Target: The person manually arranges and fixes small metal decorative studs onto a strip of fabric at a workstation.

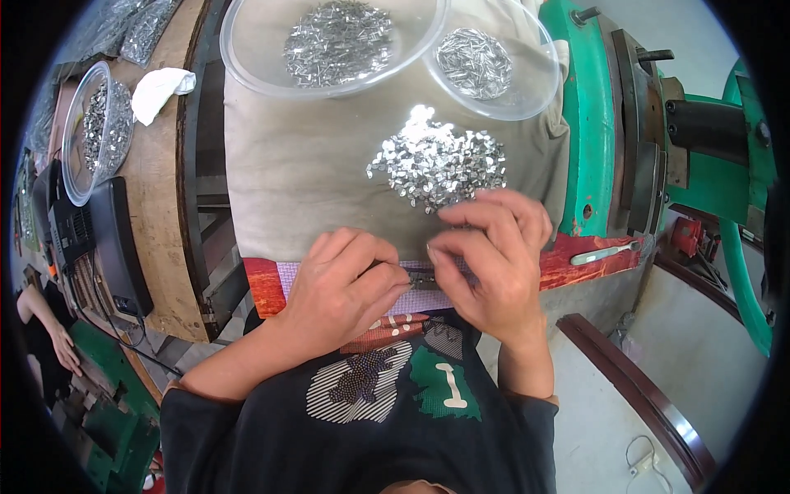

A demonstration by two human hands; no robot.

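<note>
A dark narrow metal strip (424, 280) lies across the near edge of the cloth-covered surface, small bright bits along it. My left hand (339, 276) is closed, thumb and fingertips pinched at the strip's left end. Just above its right part, my right hand (494, 267) has thumb and forefinger curled together; anything between them is too small to make out. Beyond the right fingers spreads a loose pile of small shiny metal pieces (444, 165) on the grey-brown cloth (304, 173).
Two clear round tubs, a large one (239, 62) and a smaller one (539, 95), hold metal parts at the back. A light-handled tool (599, 253) lies at right beside a green machine (586, 156). On the left bench (164, 222) stands another tub (74, 185).
</note>
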